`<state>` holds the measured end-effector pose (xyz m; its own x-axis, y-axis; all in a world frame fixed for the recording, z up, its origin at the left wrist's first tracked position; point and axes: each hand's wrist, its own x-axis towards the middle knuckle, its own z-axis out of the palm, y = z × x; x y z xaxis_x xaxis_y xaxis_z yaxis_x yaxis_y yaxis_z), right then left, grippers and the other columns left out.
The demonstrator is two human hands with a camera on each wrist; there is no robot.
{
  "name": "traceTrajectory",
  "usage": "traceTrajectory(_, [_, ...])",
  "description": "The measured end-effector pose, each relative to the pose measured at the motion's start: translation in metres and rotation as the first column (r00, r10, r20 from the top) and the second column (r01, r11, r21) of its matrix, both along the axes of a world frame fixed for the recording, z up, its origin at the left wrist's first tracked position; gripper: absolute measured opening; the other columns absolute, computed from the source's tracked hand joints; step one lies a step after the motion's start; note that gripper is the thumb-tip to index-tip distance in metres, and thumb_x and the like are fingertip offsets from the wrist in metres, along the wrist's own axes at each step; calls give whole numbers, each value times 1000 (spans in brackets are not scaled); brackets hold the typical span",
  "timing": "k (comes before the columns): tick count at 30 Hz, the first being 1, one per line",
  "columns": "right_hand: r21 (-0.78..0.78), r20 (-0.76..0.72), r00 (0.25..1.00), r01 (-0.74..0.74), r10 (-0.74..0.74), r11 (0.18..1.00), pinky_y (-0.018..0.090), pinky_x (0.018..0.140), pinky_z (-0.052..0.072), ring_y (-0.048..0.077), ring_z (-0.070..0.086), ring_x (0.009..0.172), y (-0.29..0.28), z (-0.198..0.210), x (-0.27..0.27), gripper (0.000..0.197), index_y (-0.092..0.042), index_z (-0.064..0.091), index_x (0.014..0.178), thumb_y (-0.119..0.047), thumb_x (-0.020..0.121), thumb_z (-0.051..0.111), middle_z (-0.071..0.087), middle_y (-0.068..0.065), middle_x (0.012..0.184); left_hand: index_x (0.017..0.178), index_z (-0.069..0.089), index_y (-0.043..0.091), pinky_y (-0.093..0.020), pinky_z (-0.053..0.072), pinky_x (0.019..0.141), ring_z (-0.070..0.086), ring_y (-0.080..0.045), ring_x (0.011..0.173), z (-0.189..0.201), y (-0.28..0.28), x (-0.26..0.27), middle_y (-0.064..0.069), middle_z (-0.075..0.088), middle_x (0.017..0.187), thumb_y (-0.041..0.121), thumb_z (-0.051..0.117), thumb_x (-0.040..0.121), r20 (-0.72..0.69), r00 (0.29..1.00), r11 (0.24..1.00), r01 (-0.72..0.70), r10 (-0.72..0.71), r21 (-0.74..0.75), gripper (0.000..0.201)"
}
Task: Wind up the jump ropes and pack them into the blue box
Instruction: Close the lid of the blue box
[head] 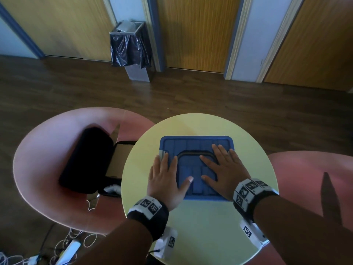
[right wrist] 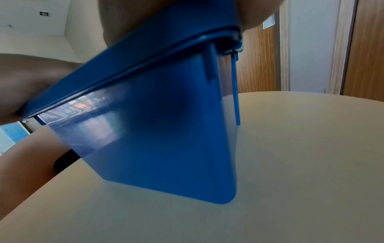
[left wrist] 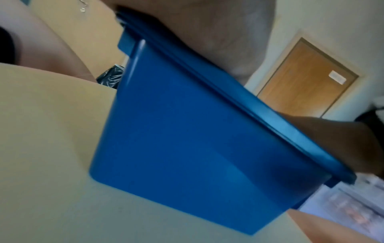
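The blue box (head: 191, 144) stands on the round yellow table (head: 200, 226) with its blue lid on. My left hand (head: 166, 178) lies flat on the lid's left side, fingers straight and spread. On the lid's right side my right hand (head: 221, 169) presses down flat as well. From the left wrist view the blue box (left wrist: 187, 139) shows its side wall, with the palm above the rim. The right wrist view shows the blue box (right wrist: 162, 131) from below the lid edge. No jump rope is in sight; the box's inside is hidden.
A pink chair (head: 47, 150) at the left holds an open black case (head: 86, 159). Another pink chair (head: 315, 178) stands at the right. A lined bin (head: 131, 48) stands by the wooden doors. White cables (head: 72, 243) lie on the floor at lower left.
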<state>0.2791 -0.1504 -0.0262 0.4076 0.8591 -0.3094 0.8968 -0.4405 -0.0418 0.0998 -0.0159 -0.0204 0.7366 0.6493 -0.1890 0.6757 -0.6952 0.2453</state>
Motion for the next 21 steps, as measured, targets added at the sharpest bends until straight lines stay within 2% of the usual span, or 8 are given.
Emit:
traceTrajectory(2, [-6,-2,1000,-3,3,1000,48,122,-7,23,-20,151,1,2,0,83,-45,-8,154,-79,78,-13,-21,5,164,157,0,31,-45,-3,124,-24,-27,150,2,2,-2,-6,-19,164,94,29,70,-64,994,996,93,-94,-17,112])
traceTrajectory(4, [-7,-20,1000,-14,14,1000,49,122,-7,23,-19,151,1,6,0,94,-43,-4,155,-84,71,-13,-21,5,164,157,-2,31,-47,-7,123,-30,-27,147,0,5,-3,-12,-26,162,101,34,57,-120,977,984,177,-175,3,128])
traceTrajectory(6, [10,-61,997,-35,36,999,48,122,-8,22,-20,151,-2,8,2,109,-36,3,157,-91,64,-7,-20,5,164,157,-3,30,-48,-7,123,-31,-27,147,-1,6,-5,-15,-28,161,103,36,51,-153,964,974,223,-215,32,134])
traceTrajectory(8, [78,-104,994,-30,38,997,44,123,-9,21,-17,152,-11,10,1,113,-27,13,158,-95,68,4,-14,6,166,157,-1,30,-48,-7,123,-30,-27,147,-3,7,-5,-16,-27,161,104,36,50,-154,965,975,219,-211,36,135])
traceTrajectory(11, [192,-125,990,81,-58,978,43,124,1,23,-3,153,-36,3,-14,92,-17,28,154,-78,86,19,2,9,166,157,2,32,-47,-7,123,-31,-26,147,-5,9,-4,-14,-27,161,104,35,50,-152,968,978,206,-200,24,133])
traceTrajectory(16, [229,-127,979,187,-161,955,46,116,29,30,30,147,-66,-16,-59,75,-7,39,149,-57,101,9,31,14,159,156,-5,34,-47,-8,123,-34,-26,146,-4,12,-4,-13,-29,160,105,32,51,-171,960,974,227,-222,6,133])
traceTrajectory(19, [196,-128,971,224,-202,955,47,112,33,33,36,143,-54,-15,-58,75,-6,41,147,-55,102,8,35,16,157,156,-4,34,-48,-8,123,-32,-27,147,-2,27,4,-14,-29,160,105,30,52,-174,948,963,271,-265,9,131])
traceTrajectory(21, [155,-116,970,229,-213,961,46,114,28,32,31,146,-41,-10,-50,80,-7,37,150,-59,100,4,28,14,160,157,-1,34,-48,-6,123,-28,-28,148,-2,41,15,-16,-25,162,104,30,53,-164,944,956,292,-285,18,129])
